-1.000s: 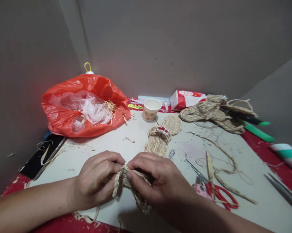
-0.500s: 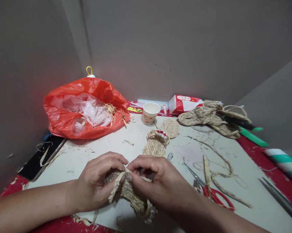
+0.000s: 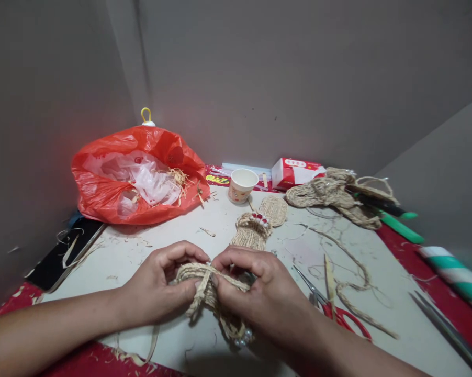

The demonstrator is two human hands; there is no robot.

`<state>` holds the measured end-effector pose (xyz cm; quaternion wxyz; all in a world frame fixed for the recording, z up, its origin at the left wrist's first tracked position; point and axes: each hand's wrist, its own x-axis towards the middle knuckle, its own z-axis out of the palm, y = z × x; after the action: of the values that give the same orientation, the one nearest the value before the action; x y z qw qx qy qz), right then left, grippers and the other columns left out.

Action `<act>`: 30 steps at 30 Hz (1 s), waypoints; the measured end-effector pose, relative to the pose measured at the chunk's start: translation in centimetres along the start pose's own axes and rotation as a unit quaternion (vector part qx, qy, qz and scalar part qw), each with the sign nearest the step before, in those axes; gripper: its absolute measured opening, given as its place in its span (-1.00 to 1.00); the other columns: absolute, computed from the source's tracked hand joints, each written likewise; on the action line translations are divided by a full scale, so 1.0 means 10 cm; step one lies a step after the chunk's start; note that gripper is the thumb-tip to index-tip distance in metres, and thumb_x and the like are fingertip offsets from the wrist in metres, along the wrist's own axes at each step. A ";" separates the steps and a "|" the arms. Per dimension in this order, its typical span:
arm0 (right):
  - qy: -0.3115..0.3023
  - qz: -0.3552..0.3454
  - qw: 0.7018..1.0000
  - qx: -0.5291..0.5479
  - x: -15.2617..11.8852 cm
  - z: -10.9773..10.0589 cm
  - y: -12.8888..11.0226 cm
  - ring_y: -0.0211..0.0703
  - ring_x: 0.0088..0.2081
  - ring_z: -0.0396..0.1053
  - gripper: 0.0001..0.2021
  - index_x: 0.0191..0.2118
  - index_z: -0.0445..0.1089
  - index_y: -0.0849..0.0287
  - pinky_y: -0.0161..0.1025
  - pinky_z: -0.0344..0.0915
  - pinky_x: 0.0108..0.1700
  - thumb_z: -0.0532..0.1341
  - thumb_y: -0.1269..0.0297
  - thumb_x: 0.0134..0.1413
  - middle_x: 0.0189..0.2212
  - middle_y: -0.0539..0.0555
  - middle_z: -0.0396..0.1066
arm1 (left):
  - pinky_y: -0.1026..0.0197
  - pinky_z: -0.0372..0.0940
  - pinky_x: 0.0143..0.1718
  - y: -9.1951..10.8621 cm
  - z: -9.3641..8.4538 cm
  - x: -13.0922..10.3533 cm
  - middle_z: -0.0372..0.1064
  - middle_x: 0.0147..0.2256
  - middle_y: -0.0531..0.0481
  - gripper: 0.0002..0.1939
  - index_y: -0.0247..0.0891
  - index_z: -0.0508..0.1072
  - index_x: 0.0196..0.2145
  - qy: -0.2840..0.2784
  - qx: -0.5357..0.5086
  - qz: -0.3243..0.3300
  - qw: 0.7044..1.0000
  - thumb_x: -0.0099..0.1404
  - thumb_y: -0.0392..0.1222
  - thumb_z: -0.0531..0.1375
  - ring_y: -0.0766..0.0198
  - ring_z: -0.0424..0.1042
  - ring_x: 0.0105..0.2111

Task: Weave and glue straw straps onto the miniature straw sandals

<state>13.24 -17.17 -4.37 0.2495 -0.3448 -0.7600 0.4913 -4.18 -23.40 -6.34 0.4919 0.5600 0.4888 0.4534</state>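
A small woven straw slipper (image 3: 210, 296) with clear beads at its near end is held between my hands over the board. My left hand (image 3: 155, 280) is closed on its left edge, thumb pressed against the weave. From the other side, my right hand (image 3: 255, 280) pinches the edge near a braided straw strand (image 3: 197, 306) that hangs down; the fingertips of both hands nearly meet. Just beyond lies another straw slipper (image 3: 249, 235) with red and white beads, partly hidden by my right hand. Red-handled scissors (image 3: 348, 319) rest right of my right forearm.
A red plastic bag (image 3: 102, 204) with straw scraps sits back left, above a phone (image 3: 69, 256). A paper cup (image 3: 242, 187), a tissue box (image 3: 293, 173) and more woven straw pieces (image 3: 318, 191) stand behind. Straw cord (image 3: 361, 272) and pointed metal tools (image 3: 448, 330) lie right.
The slipper has turned between my hands, showing more of its upper edge and beads. My fingertips have shifted slightly along the edge. The view has moved a little to the right.
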 end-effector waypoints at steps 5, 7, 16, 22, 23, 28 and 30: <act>-0.014 0.015 1.000 -0.012 0.02 0.01 -0.05 -0.31 -0.54 0.23 -0.86 -0.53 0.43 0.20 -0.39 0.18 -0.49 0.14 0.46 -0.10 -0.61 -0.06 0.33 | 0.33 0.26 -0.39 0.01 0.01 -0.03 0.43 -0.40 0.02 -0.87 -0.32 0.46 -0.30 0.058 0.023 0.005 0.998 0.18 -0.23 0.26 0.36 0.35 -0.42; -0.033 0.036 0.999 -0.008 0.01 -0.03 -0.09 -0.29 -0.52 0.29 -0.87 -0.46 0.47 0.20 -0.37 0.24 -0.45 0.16 0.44 -0.09 -0.58 -0.04 0.39 | 0.33 0.26 -0.35 0.05 0.01 -0.03 0.44 -0.41 0.03 -0.88 -0.32 0.46 -0.33 0.068 0.018 -0.012 0.997 0.15 -0.24 0.28 0.35 0.35 -0.41; -0.023 0.058 0.998 -0.017 -0.06 -0.20 -0.15 -0.15 -0.36 0.44 -0.82 -0.29 0.51 0.15 -0.25 0.39 -0.29 0.22 0.30 -0.06 -0.41 0.06 0.53 | 0.36 0.18 -0.44 0.12 -0.03 -0.01 0.33 -0.48 0.09 -0.89 -0.32 0.42 -0.38 0.060 -0.052 -0.065 0.995 0.12 -0.25 0.25 0.39 0.26 -0.49; -0.055 0.083 0.995 -0.001 -0.01 -0.09 -0.18 -0.23 -0.49 0.30 -0.87 -0.45 0.49 0.17 -0.34 0.27 -0.45 0.22 0.26 -0.05 -0.56 0.01 0.42 | 0.36 0.17 -0.46 0.12 -0.01 -0.02 0.33 -0.51 0.10 -0.92 -0.33 0.42 -0.40 0.050 -0.053 -0.094 0.993 0.11 -0.29 0.23 0.40 0.24 -0.51; -0.056 0.089 0.994 0.003 0.00 -0.07 -0.18 -0.25 -0.51 0.28 -0.87 -0.47 0.48 0.18 -0.35 0.25 -0.47 0.22 0.26 -0.06 -0.58 0.00 0.39 | 0.36 0.17 -0.46 0.13 -0.01 -0.03 0.33 -0.52 0.11 -0.93 -0.33 0.42 -0.40 0.050 -0.048 -0.098 0.993 0.09 -0.31 0.22 0.40 0.23 -0.52; -0.054 0.104 0.993 0.010 0.03 -0.06 -0.15 -0.27 -0.54 0.23 -0.86 -0.51 0.47 0.17 -0.37 0.18 -0.53 0.23 0.25 -0.09 -0.61 -0.01 0.36 | 0.35 0.20 -0.44 0.15 -0.01 -0.05 0.34 -0.53 0.11 -0.93 -0.32 0.45 -0.44 0.058 -0.020 -0.096 0.994 0.03 -0.35 0.20 0.38 0.26 -0.50; -0.066 0.119 0.990 0.022 0.02 -0.07 -0.15 -0.27 -0.55 0.23 -0.85 -0.52 0.49 0.17 -0.37 0.17 -0.54 0.24 0.23 -0.09 -0.61 0.00 0.38 | 0.36 0.19 -0.46 0.14 0.00 -0.06 0.34 -0.54 0.11 -0.92 -0.32 0.45 -0.44 0.055 -0.016 -0.101 0.993 0.02 -0.34 0.20 0.39 0.25 -0.52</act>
<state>13.21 -17.00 -2.75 0.1462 -0.3945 -0.7172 0.5556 -4.13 -24.09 -4.93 0.5163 0.4740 0.5621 0.4392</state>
